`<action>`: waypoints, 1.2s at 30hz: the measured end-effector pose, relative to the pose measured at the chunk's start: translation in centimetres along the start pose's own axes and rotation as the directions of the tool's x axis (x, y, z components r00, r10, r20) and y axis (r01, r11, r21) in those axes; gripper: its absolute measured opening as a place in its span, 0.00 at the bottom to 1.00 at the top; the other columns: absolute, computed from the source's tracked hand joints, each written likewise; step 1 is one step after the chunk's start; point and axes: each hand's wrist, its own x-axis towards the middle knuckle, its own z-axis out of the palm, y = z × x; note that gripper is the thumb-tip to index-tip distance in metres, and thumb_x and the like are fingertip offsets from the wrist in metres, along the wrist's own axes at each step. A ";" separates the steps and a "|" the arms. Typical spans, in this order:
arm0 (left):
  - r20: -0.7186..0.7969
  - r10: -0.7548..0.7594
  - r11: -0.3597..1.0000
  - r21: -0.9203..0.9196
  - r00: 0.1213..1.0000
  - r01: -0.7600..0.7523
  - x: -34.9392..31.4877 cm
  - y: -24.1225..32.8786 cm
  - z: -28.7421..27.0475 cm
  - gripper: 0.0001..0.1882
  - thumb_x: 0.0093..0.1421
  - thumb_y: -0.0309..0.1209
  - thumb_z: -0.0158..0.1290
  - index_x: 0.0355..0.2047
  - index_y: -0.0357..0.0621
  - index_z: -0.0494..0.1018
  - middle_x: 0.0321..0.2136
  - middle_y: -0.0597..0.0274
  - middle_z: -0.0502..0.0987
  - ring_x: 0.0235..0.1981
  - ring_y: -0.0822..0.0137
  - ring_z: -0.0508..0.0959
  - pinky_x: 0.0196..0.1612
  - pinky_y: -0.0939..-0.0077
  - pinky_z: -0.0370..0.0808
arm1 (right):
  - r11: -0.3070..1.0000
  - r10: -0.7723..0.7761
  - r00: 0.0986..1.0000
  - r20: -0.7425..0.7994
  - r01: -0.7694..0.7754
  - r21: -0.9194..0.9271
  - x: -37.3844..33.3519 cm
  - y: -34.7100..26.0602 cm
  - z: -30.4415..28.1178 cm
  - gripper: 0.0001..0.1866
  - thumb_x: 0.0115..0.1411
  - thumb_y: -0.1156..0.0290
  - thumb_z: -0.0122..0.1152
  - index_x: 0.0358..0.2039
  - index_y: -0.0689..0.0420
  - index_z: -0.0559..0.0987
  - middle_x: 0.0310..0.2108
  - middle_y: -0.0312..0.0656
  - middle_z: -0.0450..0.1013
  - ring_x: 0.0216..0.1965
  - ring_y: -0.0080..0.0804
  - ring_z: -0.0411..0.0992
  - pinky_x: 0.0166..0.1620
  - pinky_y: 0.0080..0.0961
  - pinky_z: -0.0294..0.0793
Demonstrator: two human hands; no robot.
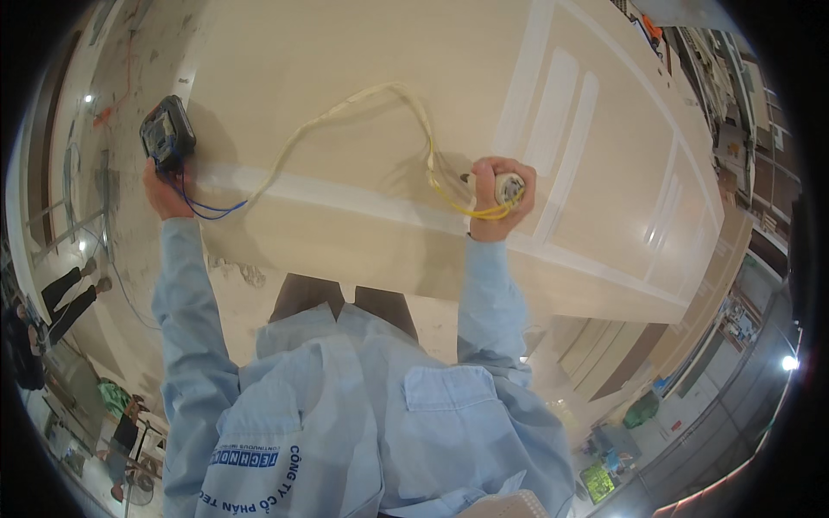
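My left hand (164,192) grips a black battery pack (168,134) near the left edge of a large beige board (345,181). Blue wires (211,207) come out below the pack and run into a cream-wrapped cable (345,104). This cable arches over the board to the right, where yellow wires (453,205) leave it. They lead to a pale, round-ended device (509,187) closed in my right hand (490,220). Dark parts show in its round end; the fingers hide most of its body, so its exact kind is unclear.
White bands and long rounded white shapes (557,104) mark the board. Stacked panels (604,354) stand beyond its right side. Another person's legs (73,298) show at the far left, and a fan (138,488) stands at the lower left.
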 end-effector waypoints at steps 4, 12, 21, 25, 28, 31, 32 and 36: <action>0.070 -0.014 0.999 0.032 0.997 0.011 0.1 0.4 -0.2 0.21 0.63 0.47 0.49 0.42 0.41 0.71 0.35 0.60 0.77 0.29 0.66 0.76 0.28 0.75 0.71 | 0.998 -0.024 0.999 -0.028 0.022 -0.056 -0.5 0.0 -0.5 0.12 0.54 0.82 0.66 0.32 0.57 0.69 0.29 0.43 0.75 0.30 0.27 0.73 0.35 0.24 0.74; -0.006 0.072 0.997 0.037 0.997 -0.072 0.2 -0.1 0.3 0.21 0.64 0.47 0.49 0.43 0.39 0.70 0.36 0.57 0.76 0.31 0.65 0.77 0.29 0.72 0.73 | 0.999 0.024 0.998 0.055 -0.021 -0.046 -2.4 -0.1 -1.5 0.13 0.53 0.82 0.66 0.32 0.56 0.70 0.30 0.41 0.75 0.31 0.26 0.73 0.37 0.23 0.73; 0.021 0.032 0.998 0.058 0.999 -0.033 0.7 -0.3 -0.1 0.21 0.65 0.47 0.48 0.42 0.40 0.72 0.30 0.58 0.79 0.27 0.64 0.79 0.25 0.74 0.71 | 1.000 -0.003 0.995 0.100 0.005 -0.017 -3.7 -0.3 -2.0 0.13 0.54 0.82 0.65 0.33 0.57 0.69 0.29 0.44 0.75 0.30 0.27 0.73 0.35 0.26 0.75; 0.059 0.085 0.987 0.128 0.995 -0.092 2.0 -0.5 -0.6 0.21 0.65 0.47 0.46 0.41 0.39 0.72 0.27 0.55 0.79 0.24 0.64 0.79 0.24 0.74 0.71 | 0.996 0.052 0.997 0.055 -0.057 0.075 -4.8 -0.9 -2.5 0.13 0.54 0.81 0.65 0.33 0.58 0.69 0.29 0.44 0.75 0.30 0.30 0.74 0.38 0.28 0.76; 0.104 0.108 0.983 0.137 0.989 -0.122 2.2 -0.7 -0.9 0.21 0.65 0.46 0.45 0.40 0.37 0.72 0.27 0.53 0.79 0.23 0.63 0.79 0.23 0.74 0.70 | 0.969 0.008 0.998 0.066 -0.024 0.247 -6.3 -1.9 -3.8 0.12 0.54 0.82 0.65 0.33 0.57 0.69 0.29 0.44 0.75 0.30 0.30 0.74 0.37 0.26 0.75; 0.111 0.146 0.981 0.109 0.983 -0.158 2.1 -0.8 -0.7 0.21 0.65 0.46 0.45 0.41 0.36 0.71 0.27 0.52 0.79 0.22 0.63 0.78 0.22 0.75 0.70 | 0.989 -0.087 0.992 0.087 0.075 0.128 -7.1 -1.9 -3.8 0.12 0.54 0.83 0.64 0.34 0.57 0.69 0.30 0.44 0.75 0.30 0.30 0.73 0.36 0.26 0.75; 0.120 0.162 0.978 0.113 0.980 -0.175 2.0 -0.7 -0.6 0.21 0.65 0.45 0.45 0.41 0.36 0.71 0.27 0.52 0.79 0.22 0.63 0.78 0.22 0.75 0.70 | 0.987 -0.159 0.982 0.101 0.154 0.054 -7.2 -1.8 -3.6 0.12 0.54 0.83 0.64 0.34 0.58 0.69 0.30 0.44 0.75 0.30 0.30 0.73 0.36 0.27 0.76; 0.148 0.088 0.993 0.068 0.985 -0.099 1.8 -0.2 -0.4 0.21 0.65 0.45 0.46 0.41 0.35 0.71 0.27 0.51 0.79 0.22 0.62 0.78 0.21 0.75 0.69 | 0.999 0.021 1.000 0.011 -0.021 0.044 -7.5 -1.5 -3.3 0.12 0.54 0.83 0.64 0.33 0.57 0.69 0.29 0.44 0.75 0.31 0.29 0.74 0.38 0.27 0.75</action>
